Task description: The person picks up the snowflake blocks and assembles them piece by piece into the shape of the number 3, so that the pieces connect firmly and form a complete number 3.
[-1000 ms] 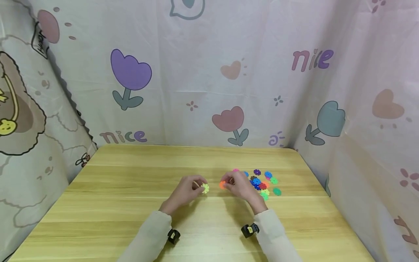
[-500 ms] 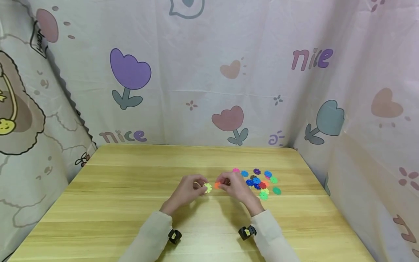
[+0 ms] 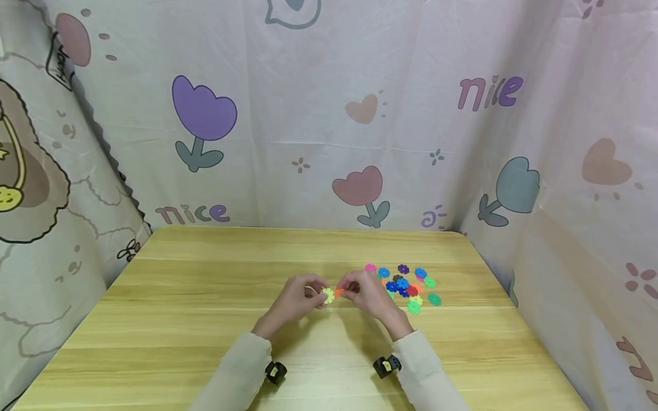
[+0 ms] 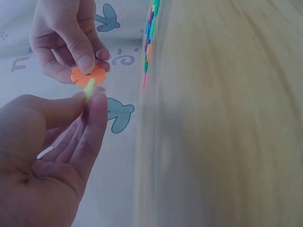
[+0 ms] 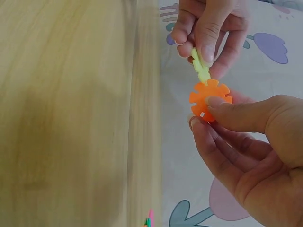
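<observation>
My left hand pinches a yellow notched plastic disc between thumb and fingers. An orange disc of the same snowflake kind is pinched in my right hand. Both are held up over the middle of the table. In the right wrist view the yellow disc stands nearly edge-on, its edge right at the orange disc's notched rim. The left wrist view shows the orange disc turned flat across the yellow one. Fingers hide part of each disc.
Several coloured notched discs lie loosely piled on the wooden table, just right of my right hand. Black wrist cameras sit at both sleeves. A printed curtain hangs behind and along the sides.
My right hand has moved left with the orange disc, which has turned from flat-facing to edge-on in the head view and now meets the yellow disc. The left hand has shifted slightly right.
</observation>
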Tool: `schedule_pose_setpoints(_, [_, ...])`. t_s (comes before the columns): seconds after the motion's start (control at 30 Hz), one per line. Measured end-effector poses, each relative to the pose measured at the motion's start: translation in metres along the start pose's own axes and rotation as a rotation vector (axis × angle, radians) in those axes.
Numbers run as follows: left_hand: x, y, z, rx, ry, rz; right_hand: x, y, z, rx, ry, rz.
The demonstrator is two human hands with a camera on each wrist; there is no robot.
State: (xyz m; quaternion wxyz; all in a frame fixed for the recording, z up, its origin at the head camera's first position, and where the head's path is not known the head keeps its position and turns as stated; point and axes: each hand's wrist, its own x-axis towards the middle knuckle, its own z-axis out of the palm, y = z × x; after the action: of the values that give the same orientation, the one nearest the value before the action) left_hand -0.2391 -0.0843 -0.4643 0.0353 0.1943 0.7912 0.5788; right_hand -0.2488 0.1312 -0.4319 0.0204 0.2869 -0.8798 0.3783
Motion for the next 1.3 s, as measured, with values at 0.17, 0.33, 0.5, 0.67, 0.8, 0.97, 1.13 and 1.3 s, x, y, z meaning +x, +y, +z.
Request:
schedule_pose_setpoints(0.17, [0.0008,-0.0004,0.0006,-0.003,0.002,0.008,0.0004,0.0008,0.0002,-0.006,0.003,-0.015])
schedule_pose_setpoints(0.33, [0.0000,-0.0002,0.0012,-0.002,-0.004,0.001,-0.0005,0.0010,0.0008,0.007,0.001,-0.014])
schedule_pose_setpoints(0.5, [-0.0016,0.0010,0.0013,-0.010,-0.013,-0.014,-0.0022,0.0018,0.0017,0.017,0.003,-0.020])
schedule_pose_setpoints(0.67, [-0.0022,0.0039,0.0010,-0.008,-0.010,-0.023,-0.0031,0.0033,0.0017,0.013,0.018,-0.026])
schedule_pose_setpoints(0.8, [-0.0022,0.0061,0.0003,-0.008,-0.007,-0.027,-0.0034,0.0027,0.0008,0.020,0.036,-0.019])
schedule_pose_setpoints(0.97, [-0.0026,0.0064,-0.0007,-0.019,-0.008,-0.027,-0.0032,0.0032,0.0014,0.024,0.035,-0.035])
schedule_pose_setpoints(1.13, [-0.0030,0.0046,-0.0011,-0.026,-0.007,-0.017,-0.0027,0.0023,0.0035,0.027,0.034,-0.042])
schedule_pose_setpoints(1.3, [-0.0029,0.0036,-0.0021,-0.031,-0.003,-0.011,-0.0026,0.0028,0.0049,0.037,0.038,-0.050])
